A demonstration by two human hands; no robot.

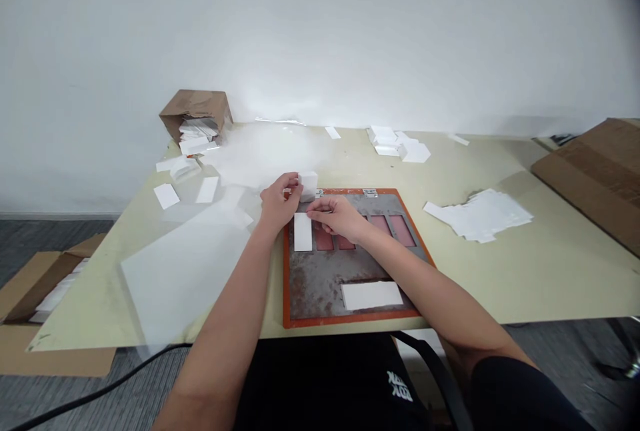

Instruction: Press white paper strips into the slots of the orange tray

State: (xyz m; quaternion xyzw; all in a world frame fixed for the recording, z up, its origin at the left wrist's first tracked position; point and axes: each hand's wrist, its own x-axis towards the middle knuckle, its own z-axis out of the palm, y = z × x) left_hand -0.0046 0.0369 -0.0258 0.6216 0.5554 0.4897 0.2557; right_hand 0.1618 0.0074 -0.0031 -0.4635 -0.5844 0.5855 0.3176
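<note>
In front of me lies a grey metal plate (320, 291) with an orange frame and a row of rectangular slots showing pink. My left hand (280, 201) is closed on a small translucent-white stack of cards (308, 184) above the plate's back left corner. A white card (303, 234) lies over the leftmost slot. My right hand (337, 218) is closed in a pinch at that card's upper right corner, and its palm side covers part of the slots. A white card stack (373, 295) lies on the plate's front part.
A small cardboard box (203, 103) of white cards lies at the back left, with loose cards and clear film sheets (185, 271) nearby. Cards (480, 214) are spread at right, beside a large cardboard box (600, 171). An open carton (50, 318) stands at lower left.
</note>
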